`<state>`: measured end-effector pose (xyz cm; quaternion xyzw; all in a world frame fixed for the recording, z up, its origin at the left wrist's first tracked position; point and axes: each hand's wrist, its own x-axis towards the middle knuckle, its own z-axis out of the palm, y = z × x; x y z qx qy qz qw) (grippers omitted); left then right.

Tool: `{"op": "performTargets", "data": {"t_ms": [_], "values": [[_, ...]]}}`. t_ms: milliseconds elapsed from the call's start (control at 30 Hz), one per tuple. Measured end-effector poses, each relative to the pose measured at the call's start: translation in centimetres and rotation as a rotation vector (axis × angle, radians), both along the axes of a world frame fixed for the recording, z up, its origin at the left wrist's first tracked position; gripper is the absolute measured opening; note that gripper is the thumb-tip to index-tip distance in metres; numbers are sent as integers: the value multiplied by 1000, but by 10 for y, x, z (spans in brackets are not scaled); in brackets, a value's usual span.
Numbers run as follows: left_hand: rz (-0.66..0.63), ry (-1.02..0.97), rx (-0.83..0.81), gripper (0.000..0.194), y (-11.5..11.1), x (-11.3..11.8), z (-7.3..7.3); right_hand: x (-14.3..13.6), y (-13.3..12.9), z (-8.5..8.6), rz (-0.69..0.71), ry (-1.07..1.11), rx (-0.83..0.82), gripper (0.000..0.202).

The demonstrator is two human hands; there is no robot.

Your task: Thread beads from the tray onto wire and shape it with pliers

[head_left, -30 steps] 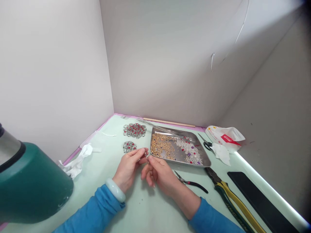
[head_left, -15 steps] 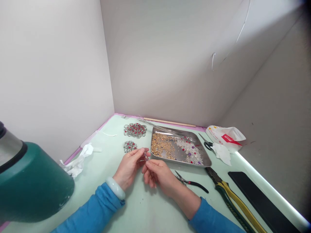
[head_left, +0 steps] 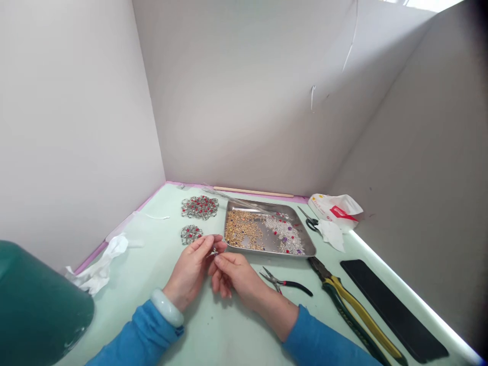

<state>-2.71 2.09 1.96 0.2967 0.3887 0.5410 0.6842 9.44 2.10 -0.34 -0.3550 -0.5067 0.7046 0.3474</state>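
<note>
1. Here's the left hand (head_left: pixel 192 267), thumb and forefinger pinching a small silvery wire piece (head_left: pixel 214 251) just off the near left corner of the bead tray (head_left: pixel 270 240); how its hidden fingers grip, I can't tell.
2. And the right hand (head_left: pixel 236 277) meets it in front of the tray, thumb and forefinger nipping the piece's lower end, remaining fingers loosely curled with nothing showing in them.
3. Tense spot, this: if either pinch slackens, the springy wire could flick away; uneven pulling might bend it out of shape.
4. Inside the tray, gold beads (head_left: pixel 244 229) fill the left, clear beads (head_left: pixel 284 231) dotted with red and purple the right. A knuckle bumping the rim could mix them.
5. Left of the tray sit a smaller pile of red-beaded wire pieces (head_left: pixel 191 235) and, beyond, a larger pile (head_left: pixel 200 207); a brushing finger could hook the smaller one's loops.
6. Straight wires (head_left: pixel 236 198) lie across the tray's far rim; catching their loose ends could drag beads out.
7. In front of the tray, long-nose pliers (head_left: pixel 284 283) rest near the right forearm, where a sweeping sleeve might shove them.
</note>
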Motion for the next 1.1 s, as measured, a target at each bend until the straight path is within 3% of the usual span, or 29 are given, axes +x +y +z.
{"op": "performTargets", "data": {"t_ms": [333, 733, 1100], "values": [[80, 220, 57, 30, -1, -1, 1, 0, 0, 0, 55, -40, 16, 37], [-15, 27, -24, 44, 0, -2, 4, 1, -1, 2, -10, -30, 12, 35], [2, 67, -27, 30, 1, -1, 0, -3, -3, -1, -5, -101, 73, 33]]}}
